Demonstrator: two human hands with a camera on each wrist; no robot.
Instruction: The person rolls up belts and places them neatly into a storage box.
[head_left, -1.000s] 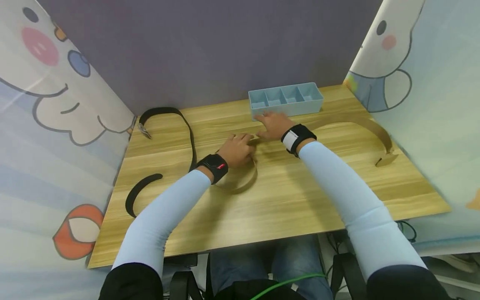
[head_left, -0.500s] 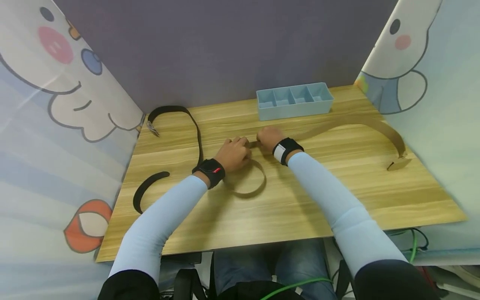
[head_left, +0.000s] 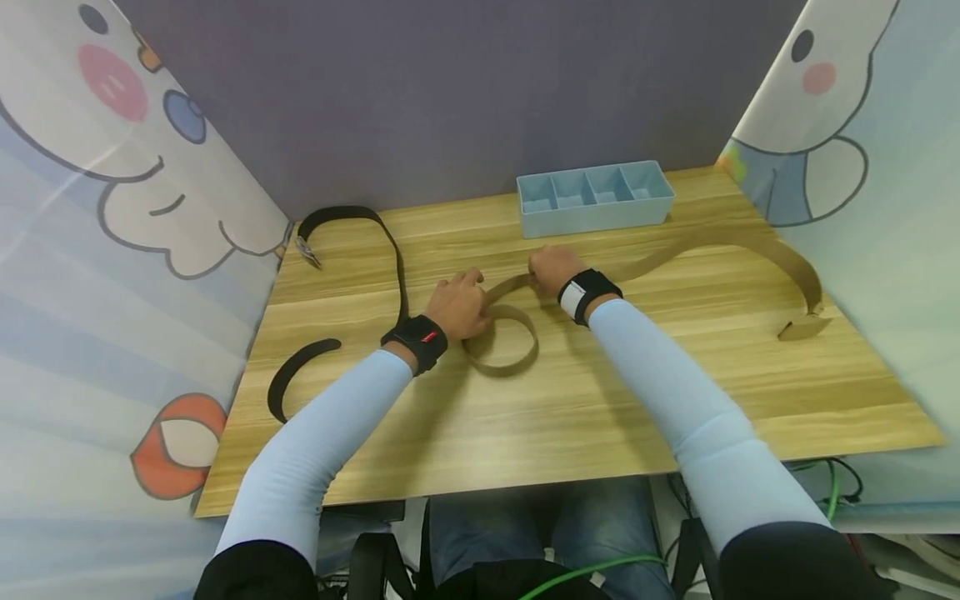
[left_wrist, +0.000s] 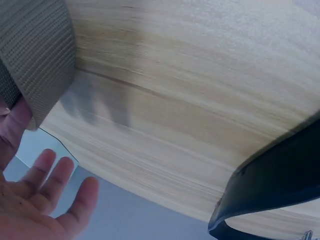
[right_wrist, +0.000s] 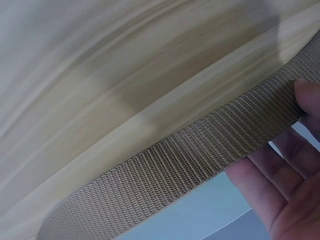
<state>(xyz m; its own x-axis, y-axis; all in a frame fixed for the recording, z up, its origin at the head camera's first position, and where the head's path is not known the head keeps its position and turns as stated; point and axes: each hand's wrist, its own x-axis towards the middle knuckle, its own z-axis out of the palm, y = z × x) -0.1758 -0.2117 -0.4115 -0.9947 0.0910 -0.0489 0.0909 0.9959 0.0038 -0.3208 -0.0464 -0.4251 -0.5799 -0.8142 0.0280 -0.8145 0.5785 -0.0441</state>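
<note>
A tan woven webbing belt [head_left: 783, 254] stands on edge across the table, its buckle end at the right and a round loop [head_left: 517, 367] in the middle. My left hand [head_left: 457, 308] is at the loop's left side; in the left wrist view its index finger and thumb pinch the belt [left_wrist: 42, 55] while the other fingers spread free. Farther along the strap, my right hand [head_left: 553, 268] holds it. The right wrist view shows the thumb on one face of the belt [right_wrist: 165, 172] and fingers on the other. A short arch of strap runs between the hands.
A black belt [head_left: 397, 267] with a metal buckle [head_left: 307, 252] lies curved on the left, partly hidden by the left arm. A pale blue box with several compartments [head_left: 596, 218] stands at the back edge, beyond the right hand. A grey panel [head_left: 465, 100] rises behind the table.
My right hand came down from beside the box, took hold of the strap, then shifted slightly right. The loop under my left hand is now rounder and smaller. The head view shifted slightly.
</note>
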